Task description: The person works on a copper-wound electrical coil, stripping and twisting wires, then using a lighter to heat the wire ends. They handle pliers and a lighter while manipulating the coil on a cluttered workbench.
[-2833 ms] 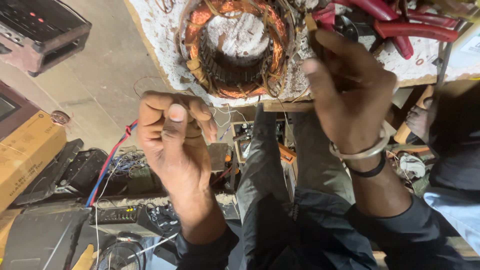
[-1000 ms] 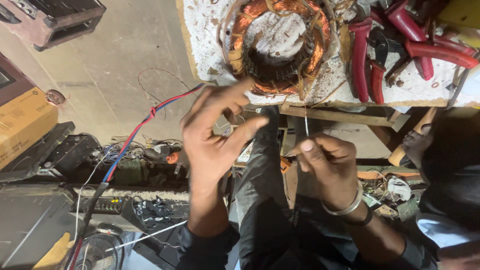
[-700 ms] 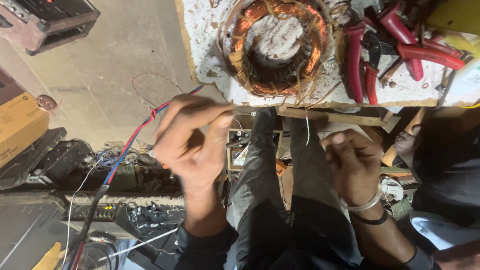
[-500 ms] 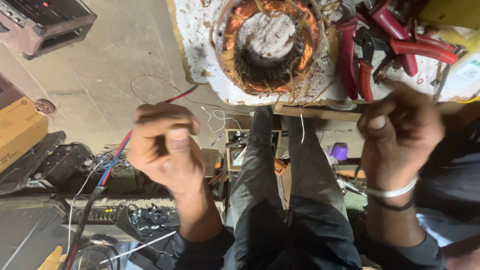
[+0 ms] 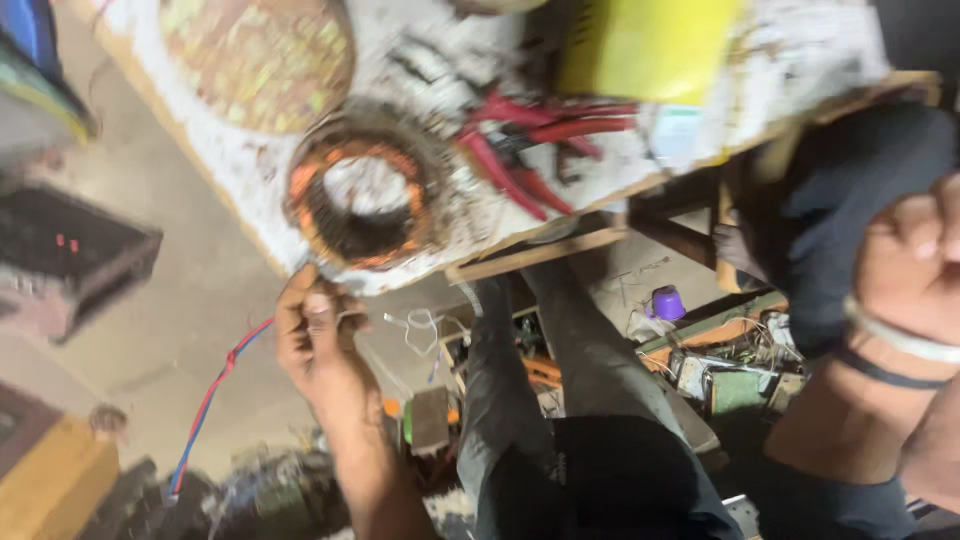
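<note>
While our left hand (image 5: 318, 335) stays curled shut just under the bench (image 5: 240, 190) edge, apparently pinching fine wire too blurred to confirm, our right hand (image 5: 915, 265) is raised well apart at the frame's right side, fisted, its contents hidden. We judge this a wire-pulling step on the stator (image 5: 362, 200); next calls for steady tension toward its slots. That stator lies flat on the bench, a dark ring with coppery orange windings, beside 2 or more red-handled pliers (image 5: 540, 140)
</note>
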